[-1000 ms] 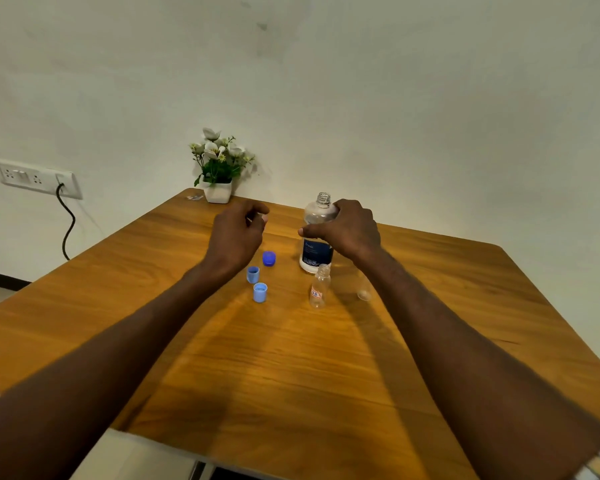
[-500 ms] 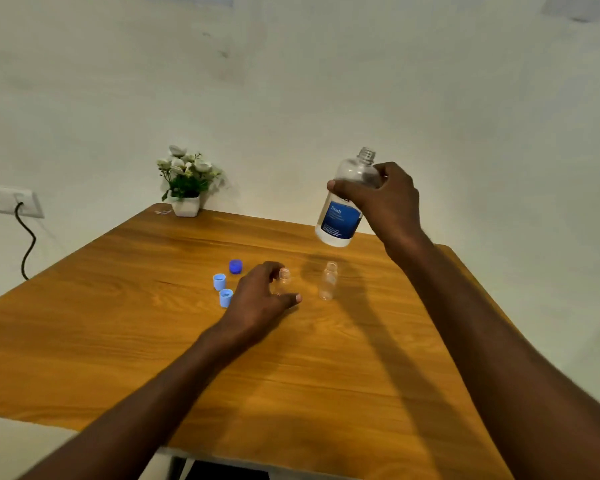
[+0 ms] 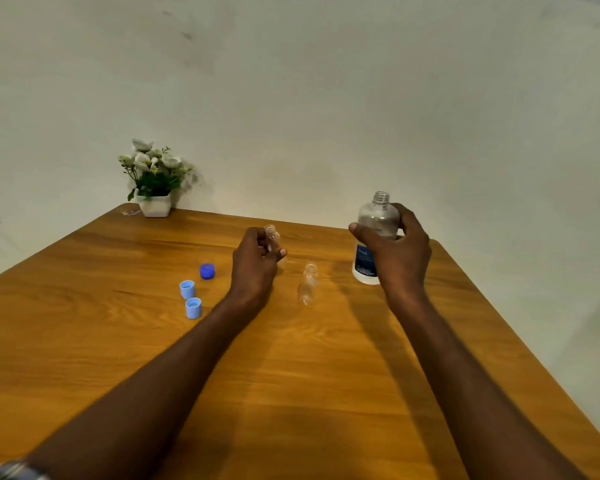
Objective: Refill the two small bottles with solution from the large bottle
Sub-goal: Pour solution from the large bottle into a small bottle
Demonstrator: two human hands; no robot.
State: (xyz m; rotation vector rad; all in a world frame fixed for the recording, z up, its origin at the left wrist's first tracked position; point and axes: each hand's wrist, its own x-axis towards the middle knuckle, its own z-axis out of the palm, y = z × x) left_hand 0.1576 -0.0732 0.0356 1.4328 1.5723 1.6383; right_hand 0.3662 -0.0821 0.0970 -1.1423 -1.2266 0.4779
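Two hands loaded, where a half-second ago only the right was: left hand point(image 3: 257, 265) has lifted one small bottle point(image 3: 272, 237) off the counter point(image 3: 118, 341); right hand point(image 3: 395, 254) clasps the large bottle point(image 3: 374, 233), now lower and upright, uncapped. Second small bottle point(image 3: 307, 284) stands between them. Pouring looks imminent. Three caps point(image 3: 191, 299) lie left; the counter's right edge is near, open room centre.

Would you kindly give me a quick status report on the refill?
Left hand holds one small bottle; right hand grips the large bottle, uncapped. Second small bottle stands open between them. No pouring yet. Three caps lie left, clear.
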